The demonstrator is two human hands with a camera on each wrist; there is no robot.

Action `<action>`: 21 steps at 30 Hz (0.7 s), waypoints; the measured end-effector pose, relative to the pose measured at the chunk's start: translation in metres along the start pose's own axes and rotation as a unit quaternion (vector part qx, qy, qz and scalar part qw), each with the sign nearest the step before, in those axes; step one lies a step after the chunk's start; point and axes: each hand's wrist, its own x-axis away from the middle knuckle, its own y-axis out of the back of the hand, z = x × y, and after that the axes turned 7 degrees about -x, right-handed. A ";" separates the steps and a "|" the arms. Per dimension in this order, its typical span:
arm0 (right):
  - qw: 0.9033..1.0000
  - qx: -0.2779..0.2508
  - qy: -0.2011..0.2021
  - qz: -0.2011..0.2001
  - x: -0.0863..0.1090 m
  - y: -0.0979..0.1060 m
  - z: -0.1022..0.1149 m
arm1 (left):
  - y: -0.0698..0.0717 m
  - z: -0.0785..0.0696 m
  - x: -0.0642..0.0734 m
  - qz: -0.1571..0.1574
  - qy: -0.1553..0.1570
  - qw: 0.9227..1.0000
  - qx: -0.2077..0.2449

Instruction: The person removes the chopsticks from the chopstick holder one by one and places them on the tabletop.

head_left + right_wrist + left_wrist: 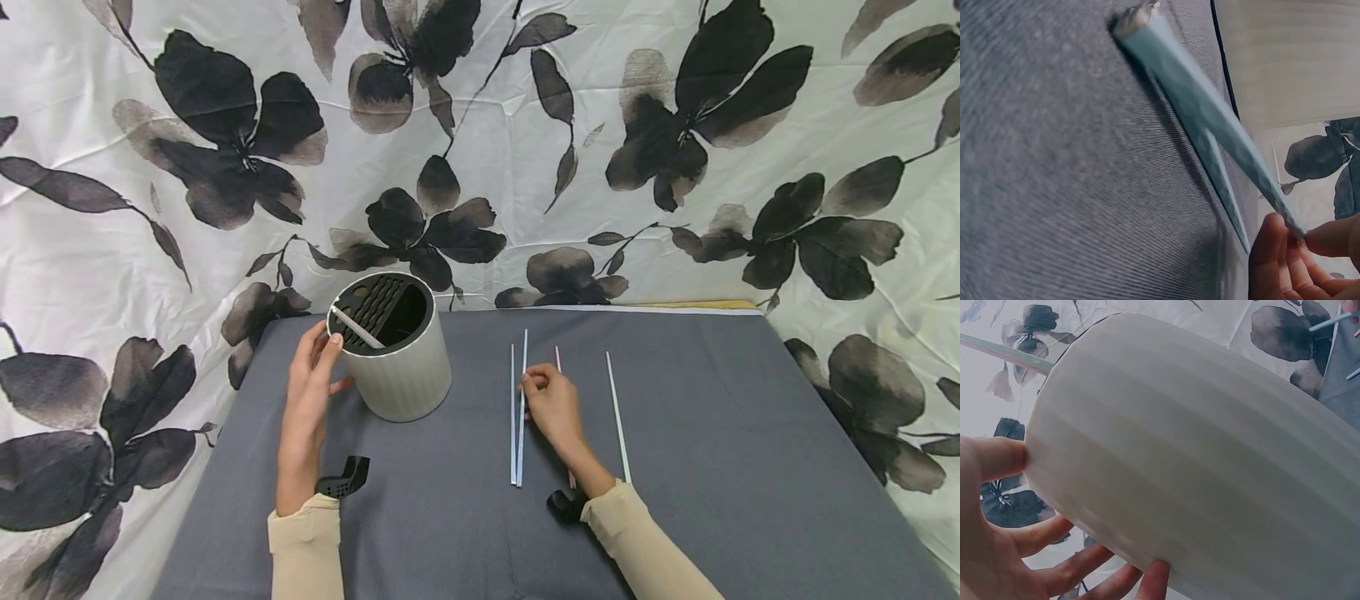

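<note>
Judging from how things lie, the work looks to be at an early stage: 1 stick is in the holder and 4 are outside it. The pale holder [405, 387] stands upright left of the frame's centre, its dark slotted insert [375, 304] set in the top with a larger opening at right. A whitish stick [357, 327] leans in it, its tip past the rim; I cannot tell which compartment takes its lower end.

The left hand [309, 392] grips the holder's left side, thumb at the rim. The right hand [553, 404], right of centre, pinches a blue stick [521, 442] by its thin end; a second blue stick [513, 417] lies just beside it on the grey surface [465, 533]. Farther right are a pink stick [558, 358], partly hidden by the hand, and a pale stick [618, 417].
</note>
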 end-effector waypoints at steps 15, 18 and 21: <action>0.985 0.167 0.039 0.008 -0.005 0.009 -0.009 | 0.000 -0.003 0.001 -0.003 0.004 1.000 0.000; 0.981 0.186 0.047 0.002 -0.007 0.010 -0.007 | 0.000 -0.003 0.001 -0.002 0.003 1.000 0.000; 0.978 0.204 0.049 0.005 -0.010 0.011 -0.006 | 0.000 -0.003 0.001 -0.001 0.003 1.000 0.000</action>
